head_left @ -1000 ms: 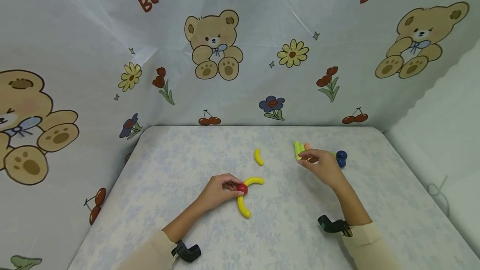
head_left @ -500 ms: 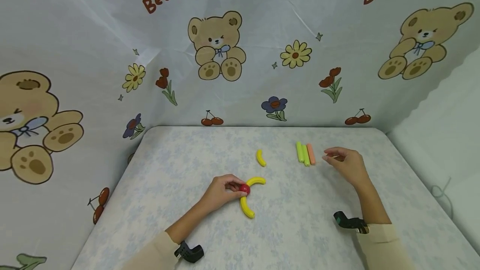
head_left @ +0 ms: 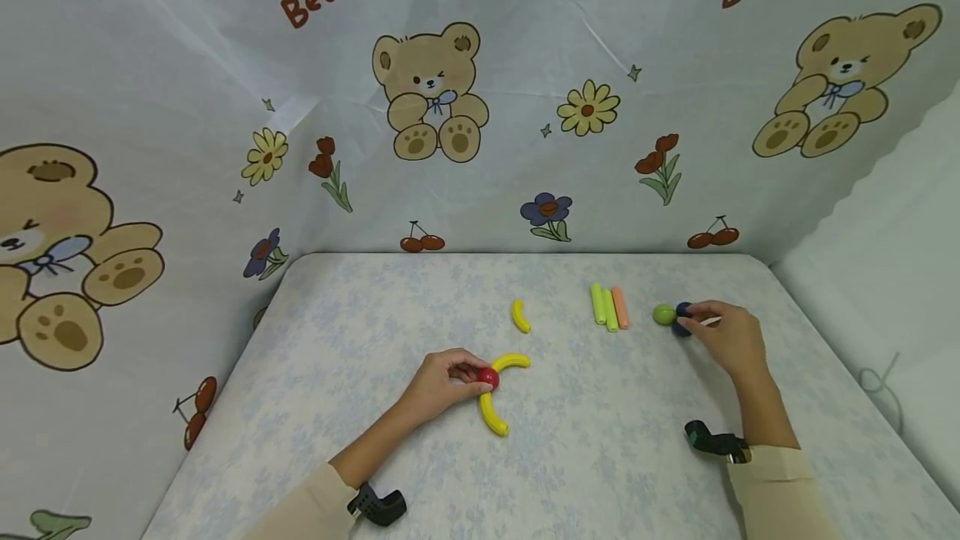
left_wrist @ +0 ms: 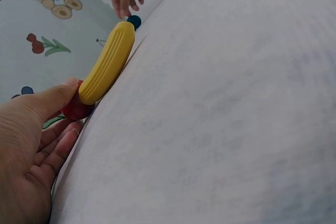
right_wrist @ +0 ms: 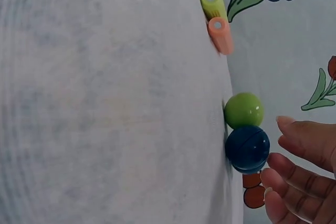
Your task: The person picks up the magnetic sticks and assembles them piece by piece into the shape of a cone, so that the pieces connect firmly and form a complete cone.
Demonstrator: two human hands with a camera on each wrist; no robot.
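Red ball (head_left: 488, 377) between two yellow toy bananas (head_left: 492, 417): your left hand (head_left: 444, 386) is pinching it, while your right hand (head_left: 727, 338) is hovering, fingers parted, beside dark-blue balls (right_wrist: 247, 148), where an off-centre touch could be sending them and the green ball (head_left: 663, 314) rolling away.

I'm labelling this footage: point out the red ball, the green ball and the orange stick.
Red ball (head_left: 490, 377): head view, middle of its exposed surface.
Green ball (right_wrist: 244, 109): right wrist view, middle of its glossy surface.
Orange stick (right_wrist: 222, 39): right wrist view, on its long side.
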